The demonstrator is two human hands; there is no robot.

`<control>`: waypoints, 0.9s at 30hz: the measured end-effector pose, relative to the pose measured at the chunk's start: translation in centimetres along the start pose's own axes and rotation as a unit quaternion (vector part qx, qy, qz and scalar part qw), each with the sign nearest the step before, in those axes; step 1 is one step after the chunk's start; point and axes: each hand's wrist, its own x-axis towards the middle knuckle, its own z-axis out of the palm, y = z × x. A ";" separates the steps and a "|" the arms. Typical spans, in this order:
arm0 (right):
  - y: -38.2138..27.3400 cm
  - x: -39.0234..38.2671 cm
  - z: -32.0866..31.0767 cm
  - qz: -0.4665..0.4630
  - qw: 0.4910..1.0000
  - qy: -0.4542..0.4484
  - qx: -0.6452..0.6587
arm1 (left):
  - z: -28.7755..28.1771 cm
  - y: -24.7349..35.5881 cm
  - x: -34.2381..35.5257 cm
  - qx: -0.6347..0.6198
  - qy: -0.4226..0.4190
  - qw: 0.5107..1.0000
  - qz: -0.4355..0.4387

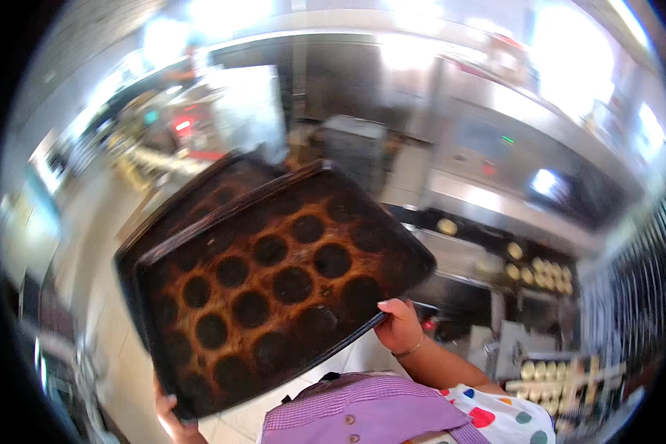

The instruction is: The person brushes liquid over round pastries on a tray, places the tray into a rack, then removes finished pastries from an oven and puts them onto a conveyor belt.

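Dark, burnt-brown metal fills the middle of the frame: a baking tray [274, 277] stained with rows of round black rings is held up, tilted, its far corner toward the upper centre and its near corner at the lower left. A second tray [200, 196] of the same kind lies directly under it, its rim showing along the upper-left side.

The right hand [399, 325] sits at the lower-centre right of the frame, its grip closed on the top tray's near-right edge, thumb on the upper face and fingers curled beneath; a thin bracelet [409, 349] circles the wrist. The left hand [172, 420] is at the bottom left, mostly hidden under the tray's corner; its fingertips touch that corner, but I cannot tell whether the grip is fully closed around the rim.

At the bottom centre a purple striped apron [362, 411] and a white sleeve with coloured dots [496, 414] show.

Behind, blurred, a steel oven front [496, 155] stands in the upper right with a lit panel. Below it, at right, pale round buns [547, 274] sit in rows on a surface, and more round pieces [551, 368] lie on a wire rack at the lower right. A light tiled floor [89, 244] runs along the left.
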 end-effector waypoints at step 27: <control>-49.8 -5.0 -35.3 -0.705 0.531 0.466 -0.069 | 78.3 -56.3 -0.5 0.071 -0.663 0.568 -0.483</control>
